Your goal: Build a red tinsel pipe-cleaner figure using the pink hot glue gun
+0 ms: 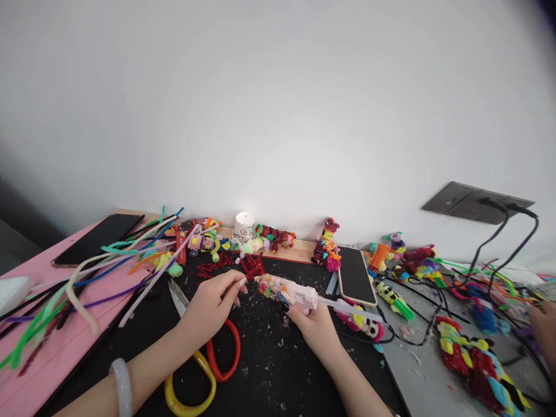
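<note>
Here, starting leftmost, a bundle of loose pipe cleaners (pixel 99 260) fans across the pink board, well beyond the left hand (pixel 212 304), whose fingertips (pixel 240 284) pinch shut on something too small to make out, right at the nozzle. Scissors (pixel 204 365) lie under that wrist. The right hand (pixel 310 324) grips the pink glue gun (pixel 289 291), tip aimed toward those pinching fingers, seemingly so glue lands exactly there. A phone (pixel 356 275) lies just beyond.

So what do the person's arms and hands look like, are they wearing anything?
Both forearms are bare, with no sleeves showing. The left wrist wears a pale, see-through bangle. The left hand has long light pink nails, and the right hand has at least one dark nail. No rings or watch show.
</note>
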